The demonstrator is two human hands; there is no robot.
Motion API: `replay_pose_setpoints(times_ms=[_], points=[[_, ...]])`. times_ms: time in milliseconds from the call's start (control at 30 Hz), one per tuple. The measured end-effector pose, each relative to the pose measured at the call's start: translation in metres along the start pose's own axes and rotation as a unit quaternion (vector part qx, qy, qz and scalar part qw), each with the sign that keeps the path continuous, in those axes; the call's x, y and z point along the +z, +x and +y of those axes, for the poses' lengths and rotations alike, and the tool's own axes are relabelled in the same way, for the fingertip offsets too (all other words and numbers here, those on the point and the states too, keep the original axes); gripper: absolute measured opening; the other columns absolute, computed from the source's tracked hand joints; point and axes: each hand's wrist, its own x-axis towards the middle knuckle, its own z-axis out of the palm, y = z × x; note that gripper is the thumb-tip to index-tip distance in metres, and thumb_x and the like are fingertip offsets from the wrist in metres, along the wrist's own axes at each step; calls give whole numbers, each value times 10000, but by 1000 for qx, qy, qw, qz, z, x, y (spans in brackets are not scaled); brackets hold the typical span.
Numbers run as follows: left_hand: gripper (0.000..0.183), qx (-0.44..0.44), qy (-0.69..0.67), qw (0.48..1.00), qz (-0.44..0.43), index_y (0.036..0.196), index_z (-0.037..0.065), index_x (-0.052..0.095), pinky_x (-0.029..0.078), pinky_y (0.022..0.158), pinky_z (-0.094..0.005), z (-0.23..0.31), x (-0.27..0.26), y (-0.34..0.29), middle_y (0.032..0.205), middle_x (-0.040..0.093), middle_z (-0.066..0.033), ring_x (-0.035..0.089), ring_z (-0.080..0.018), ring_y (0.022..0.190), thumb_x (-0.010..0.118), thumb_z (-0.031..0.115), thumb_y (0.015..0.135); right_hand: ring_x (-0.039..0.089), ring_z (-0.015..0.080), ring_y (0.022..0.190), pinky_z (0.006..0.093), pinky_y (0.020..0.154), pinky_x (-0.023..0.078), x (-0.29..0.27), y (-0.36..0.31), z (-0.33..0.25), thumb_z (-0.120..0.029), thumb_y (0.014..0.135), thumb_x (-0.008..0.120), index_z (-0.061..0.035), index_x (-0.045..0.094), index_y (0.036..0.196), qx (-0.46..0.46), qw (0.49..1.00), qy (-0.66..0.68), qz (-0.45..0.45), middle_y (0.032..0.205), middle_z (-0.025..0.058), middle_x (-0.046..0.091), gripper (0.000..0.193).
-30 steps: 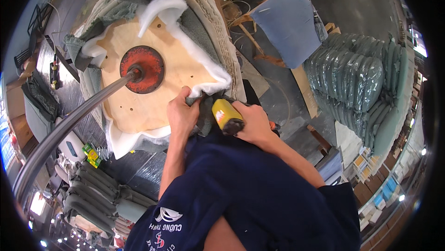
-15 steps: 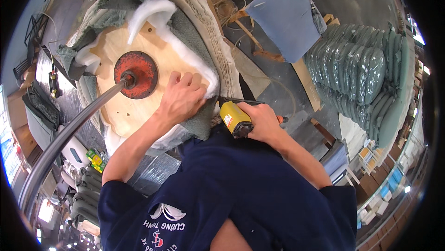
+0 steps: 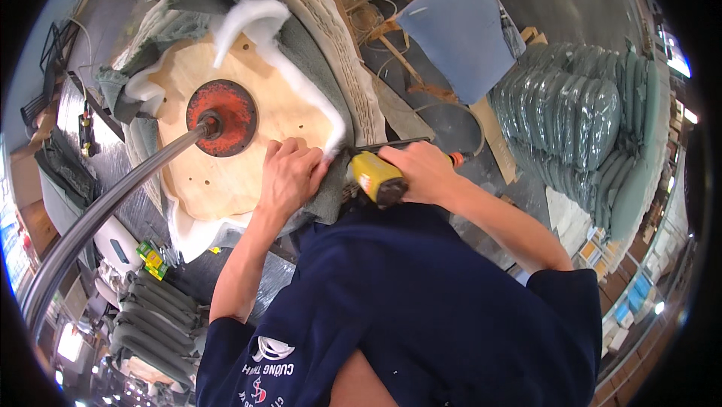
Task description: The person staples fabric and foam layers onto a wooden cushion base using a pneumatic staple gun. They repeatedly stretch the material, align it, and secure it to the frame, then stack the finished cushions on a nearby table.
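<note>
A plywood seat board (image 3: 226, 193) lies under a red round clamp plate (image 3: 239, 129) on a metal shaft (image 3: 124, 193). White wadding (image 3: 304, 84) and grey-green fabric (image 3: 329, 195) wrap up around the board's edge. My left hand (image 3: 289, 175) is closed, fingers curled over the board's near right side, thumb pinching the fabric and wadding at the rim. In my right hand (image 3: 423, 172) is a yellow staple gun (image 3: 376, 177). Its nose meets the fabric edge just right of my left thumb; whether it touches is hard to tell.
Pale layered padding (image 3: 361, 99) lies beneath the board. A blue-grey upholstered seat (image 3: 460, 35) stands at the far right, near a plastic-wrapped stack of grey-green cushions (image 3: 564, 121). More grey cushions (image 3: 154, 324) are piled at lower left. A hose (image 3: 481, 136) trails from the staple gun.
My left hand has slid slightly nearer to me along the rim. The staple gun has shifted a little left and away from me, its nose now up at the fabric edge.
</note>
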Motion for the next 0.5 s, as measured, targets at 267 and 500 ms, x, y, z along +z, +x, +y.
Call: replay_pose_setpoints(times_ms=[267,500], points=[[264,5,56,997,51,782,121,615,430,763,-419,37,2,20,728,611,-32,602,-250,765,811,272,875,726,385,749,500,676,570,13,-18,15,-365,749,883,-140,679,1123,2,998,29,55,776,130,722,482],[187,0,2,1000,26,785,128,644,403,837,-427,15,11,-6,787,646,-28,594,-243,860,798,204,859,726,388,735,500,662,571,-3,-10,-4,-383,733,890,-113,658,1042,7,1000,0,-2,759,135,723,471]])
